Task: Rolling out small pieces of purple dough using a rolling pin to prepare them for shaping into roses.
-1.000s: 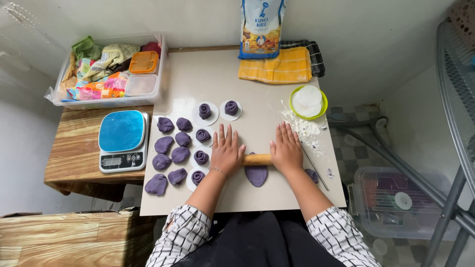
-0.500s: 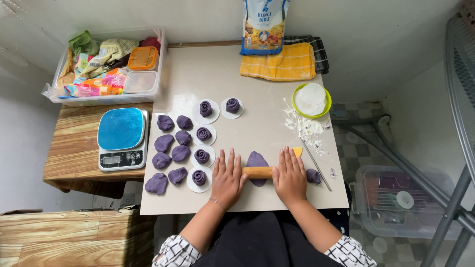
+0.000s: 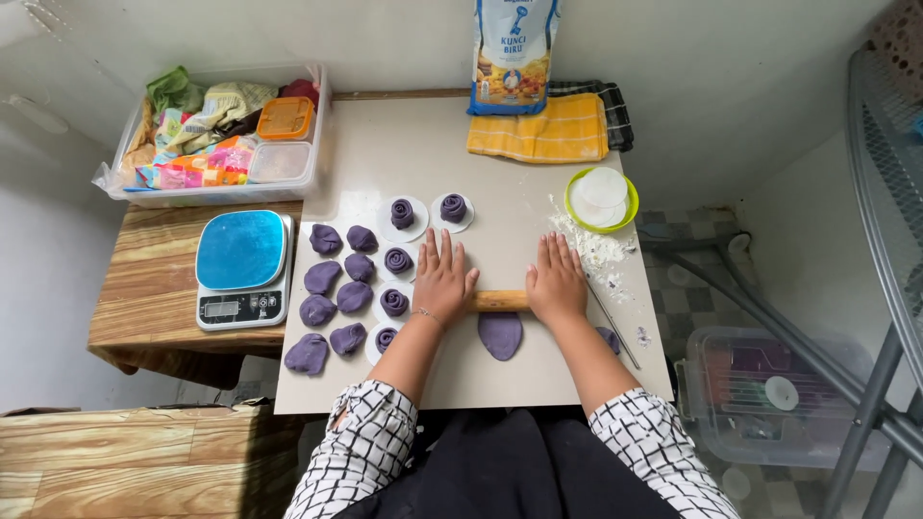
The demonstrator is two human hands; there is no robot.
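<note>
- Since half a second ago both hands and the wooden rolling pin (image 3: 500, 300) have moved up the table, away from the person; the flattened purple dough (image 3: 501, 333), which then showed beyond the pin, now shows on the near side of it.
- The left hand (image 3: 443, 279) lies flat, palm down, on the left end of the pin, fingers straight and slightly apart, pressing rather than gripping.
- The right hand (image 3: 557, 280) lies the same way on the right end, fingers (image 3: 556, 248) stretched out, a little spread and pointing away from the person, closed around nothing.
- Only the middle of the pin shows between the two hands; it lies crosswise on the pale table (image 3: 404, 154).
- The dough piece is a flat oval, its far edge touching or just under the pin.
- Left of the left hand lie rolled purple dough spirals (image 3: 394, 302) on white paper rounds, and further left plain purple dough lumps (image 3: 325, 279).
- A small purple bit (image 3: 608, 337) lies by the right forearm, near a thin metal stick (image 3: 615, 327).
- Scattered flour (image 3: 598, 252) lies just beyond the right hand, beside a green-rimmed bowl (image 3: 602, 198) holding white rounds.
- A blue-topped kitchen scale (image 3: 240, 266) sits on the wooden side table (image 3: 154, 317).
</note>
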